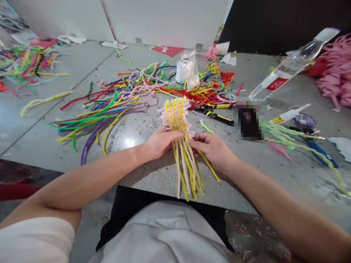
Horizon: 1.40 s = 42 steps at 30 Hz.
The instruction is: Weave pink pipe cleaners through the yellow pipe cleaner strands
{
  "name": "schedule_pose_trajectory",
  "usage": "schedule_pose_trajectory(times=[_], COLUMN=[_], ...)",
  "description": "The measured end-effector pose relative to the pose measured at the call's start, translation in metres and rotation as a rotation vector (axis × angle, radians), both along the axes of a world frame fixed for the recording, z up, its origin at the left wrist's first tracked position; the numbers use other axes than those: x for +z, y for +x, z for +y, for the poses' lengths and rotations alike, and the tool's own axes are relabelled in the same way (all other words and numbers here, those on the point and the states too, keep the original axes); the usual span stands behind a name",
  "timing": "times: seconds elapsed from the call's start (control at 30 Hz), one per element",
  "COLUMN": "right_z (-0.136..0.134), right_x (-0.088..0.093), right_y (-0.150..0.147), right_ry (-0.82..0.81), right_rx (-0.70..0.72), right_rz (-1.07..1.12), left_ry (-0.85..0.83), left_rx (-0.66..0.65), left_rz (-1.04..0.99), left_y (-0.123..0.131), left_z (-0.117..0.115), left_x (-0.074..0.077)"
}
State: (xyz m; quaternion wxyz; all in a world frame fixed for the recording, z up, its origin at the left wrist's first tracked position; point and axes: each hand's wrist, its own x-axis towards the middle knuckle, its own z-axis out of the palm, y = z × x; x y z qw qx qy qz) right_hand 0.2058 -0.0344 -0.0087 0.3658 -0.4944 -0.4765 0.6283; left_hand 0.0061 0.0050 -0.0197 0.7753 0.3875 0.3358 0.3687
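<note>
A woven strip of yellow, white and pink fuzzy stems (176, 114) is held over the table in front of me. Its loose yellow and cream ends hang down toward the table's front edge. My left hand (161, 141) is closed on the strip's lower left side, the thumb lying across the front. On the right, my right hand (210, 148) pinches the lower right edge, where pink ends stick out; one yellow stem slants down beneath it. The fingertips of both hands are partly hidden by the strip.
Piles of coloured stems (109, 113) lie left of and behind the strip. Pliers (219, 116) rest behind my right hand. Farther right are a pixelated dark object (249, 120), a clear bottle (290, 69) and a glue bottle (290, 114). A white spool (182, 71) stands at the back.
</note>
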Motion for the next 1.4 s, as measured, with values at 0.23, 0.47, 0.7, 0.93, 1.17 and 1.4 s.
schedule_pose_trajectory(times=[0.23, 0.47, 0.7, 0.93, 1.17, 1.4], right_z=[0.0, 0.0, 0.004, -0.001, -0.003, -0.004], right_x=[-0.003, -0.001, -0.008, -0.003, -0.008, -0.008], right_y=[-0.003, -0.003, -0.002, -0.003, -0.009, -0.009], right_ry=[-0.035, 0.028, 0.038, 0.241, 0.298, 0.323], right_rx=[-0.016, 0.03, 0.033, -0.156, -0.1, 0.082], right_rz=[-0.027, -0.085, -0.053, -0.191, -0.339, -0.375], left_ry=[0.129, 0.136, 0.095, 0.085, 0.097, 0.058], left_rx=[-0.024, 0.028, 0.003, 0.161, 0.164, 0.191], left_rz=[0.057, 0.066, 0.045, -0.02, 0.02, 0.028], left_y=[-0.002, 0.001, 0.003, 0.003, 0.005, 0.002], left_z=[-0.002, -0.001, -0.004, 0.002, 0.001, 0.008], left_x=[-0.007, -0.008, -0.006, 0.0, -0.004, -0.006])
